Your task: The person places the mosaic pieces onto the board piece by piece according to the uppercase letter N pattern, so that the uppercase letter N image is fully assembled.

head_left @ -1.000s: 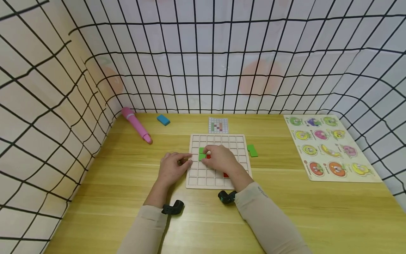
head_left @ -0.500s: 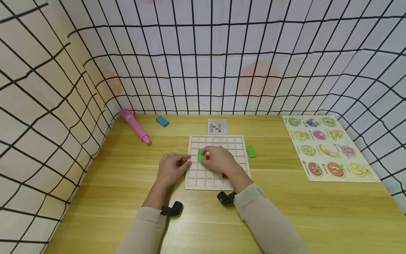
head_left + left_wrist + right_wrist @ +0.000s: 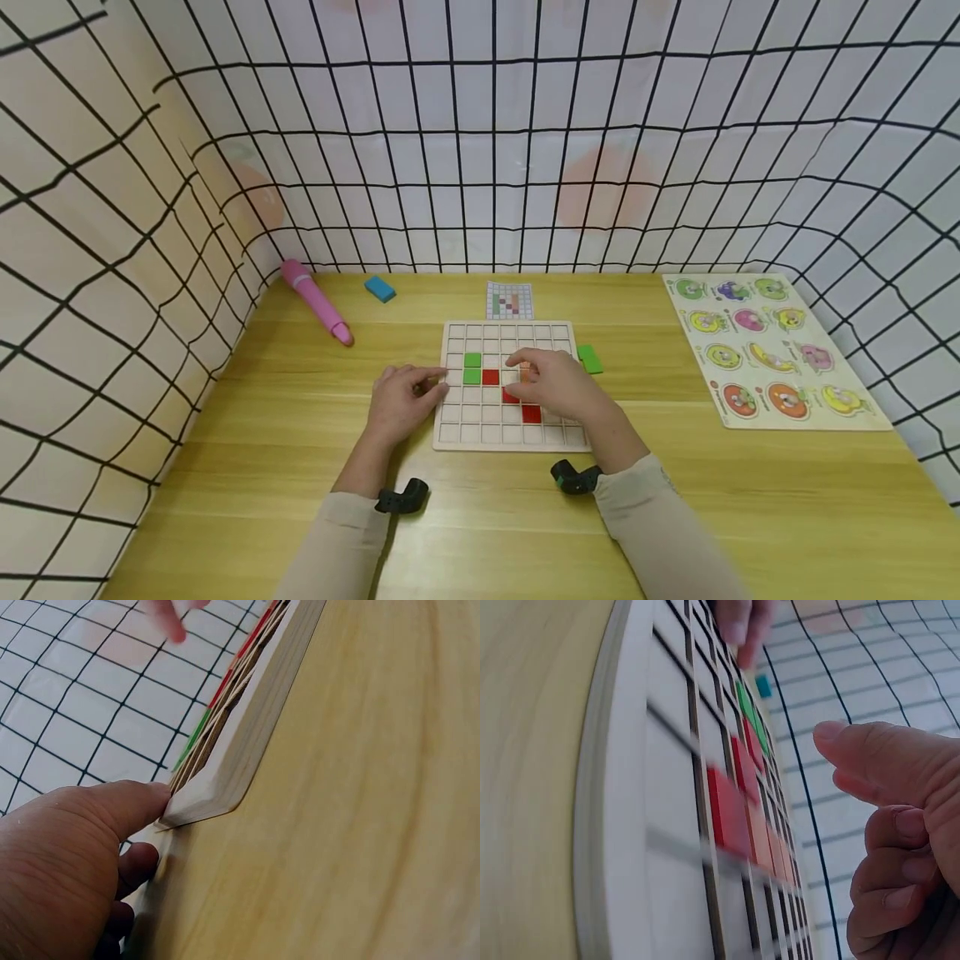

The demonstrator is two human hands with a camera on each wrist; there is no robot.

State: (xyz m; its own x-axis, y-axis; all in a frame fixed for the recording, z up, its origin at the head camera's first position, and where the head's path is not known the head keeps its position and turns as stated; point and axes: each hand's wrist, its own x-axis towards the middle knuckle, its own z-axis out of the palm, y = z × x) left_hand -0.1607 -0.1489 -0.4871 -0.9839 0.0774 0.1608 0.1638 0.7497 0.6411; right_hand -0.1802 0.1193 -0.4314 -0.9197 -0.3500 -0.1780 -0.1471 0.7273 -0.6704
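A pale wooden grid board (image 3: pixel 457 433) lies flat, with two green tiles (image 3: pixel 472 377) and a diagonal of red tiles (image 3: pixel 531 414) in its cells. My left hand (image 3: pixel 399 404) rests at the board's left edge, thumb and index fingertips touching it. In the left wrist view one fingertip (image 3: pixel 157 796) meets the corner. Over the right half hovers my right hand (image 3: pixel 558 383), thumb and index finger apart and nothing between them. It partly covers some orange tiles, which show beside a red tile (image 3: pixel 730 814) as an orange row (image 3: pixel 759 832) in the right wrist view.
Loose green tiles (image 3: pixel 589 359) lie by the board's right edge. Behind it sits a small printed pattern card (image 3: pixel 509 301). A blue block (image 3: pixel 380 289) and pink microphone-shaped toy (image 3: pixel 318 302) are at back left, a fruit puzzle board (image 3: pixel 772 358) at right. Black-grid netting (image 3: pixel 495 150) surrounds the table.
My right hand has left the green and red tiles and shifted right over the board, uncovering the red diagonal. The left hand stays at the edge. The view has shifted slightly.
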